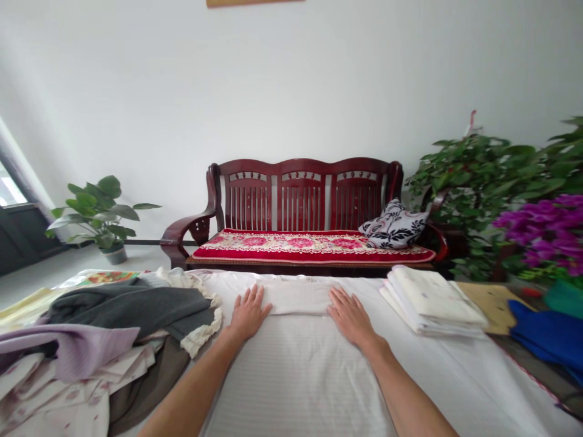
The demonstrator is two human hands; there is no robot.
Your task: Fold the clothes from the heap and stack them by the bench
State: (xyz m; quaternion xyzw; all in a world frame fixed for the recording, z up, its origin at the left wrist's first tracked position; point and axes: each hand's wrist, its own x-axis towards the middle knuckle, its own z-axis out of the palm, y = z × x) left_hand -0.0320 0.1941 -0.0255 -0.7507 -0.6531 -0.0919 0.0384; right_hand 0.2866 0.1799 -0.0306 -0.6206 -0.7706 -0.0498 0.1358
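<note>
A white finely striped cloth (pixel 296 370) lies spread flat on the table in front of me, its far end folded back into a band (pixel 298 297). My left hand (pixel 248 314) lies flat with fingers stretched out at the left end of that folded band. My right hand (pixel 350 315) rests flat, fingers extended, at its right end. Neither hand grips anything.
A heap of unfolded clothes (pixel 91 340), grey, lilac and floral, fills the left of the table. A stack of folded white cloths (pixel 432 300) sits at the right, with blue fabric (pixel 546 334) beyond. A red wooden bench (pixel 300 224) and potted plants (pixel 483 182) stand behind.
</note>
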